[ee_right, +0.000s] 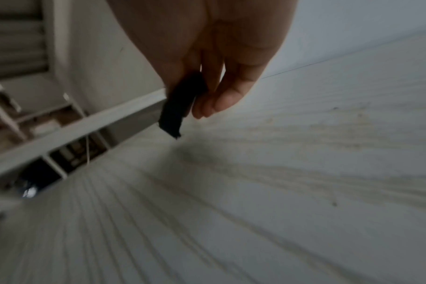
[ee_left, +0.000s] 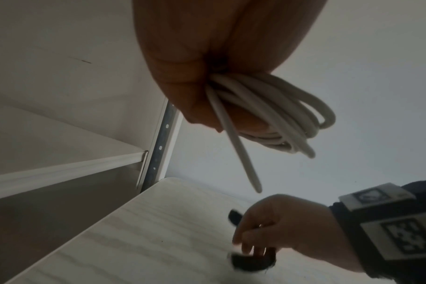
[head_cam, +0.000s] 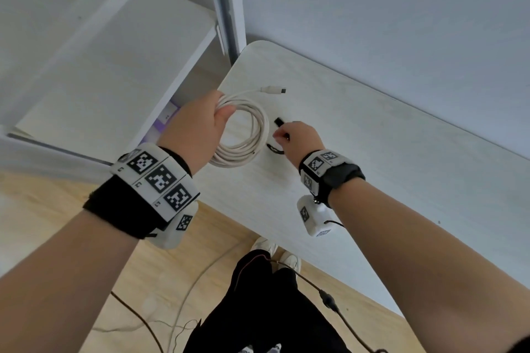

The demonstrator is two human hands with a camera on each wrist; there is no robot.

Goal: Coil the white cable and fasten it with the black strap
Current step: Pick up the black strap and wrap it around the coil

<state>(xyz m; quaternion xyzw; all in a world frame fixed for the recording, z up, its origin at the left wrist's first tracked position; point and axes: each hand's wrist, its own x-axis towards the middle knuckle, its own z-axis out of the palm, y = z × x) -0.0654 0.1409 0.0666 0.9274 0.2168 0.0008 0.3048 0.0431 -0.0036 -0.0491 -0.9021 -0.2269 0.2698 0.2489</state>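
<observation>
The round white cable [head_cam: 243, 135], wound in several loops, hangs above the pale wood-grain table [head_cam: 372, 157] near its rounded far-left corner, gripped by the left hand [head_cam: 198, 126]. Just beside it, the right hand [head_cam: 298, 137] pinches the black fabric strap [head_cam: 278, 122].

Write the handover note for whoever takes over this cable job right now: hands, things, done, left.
Left hand: grips the white cable, already coiled, held up off the table; one plug end sticks out free.
Right hand: pinches the black strap just right of the coil; the strap's lower end seems to reach the table.
Done: coiling.
Left: wrap the strap around the coil and fasten it.
</observation>
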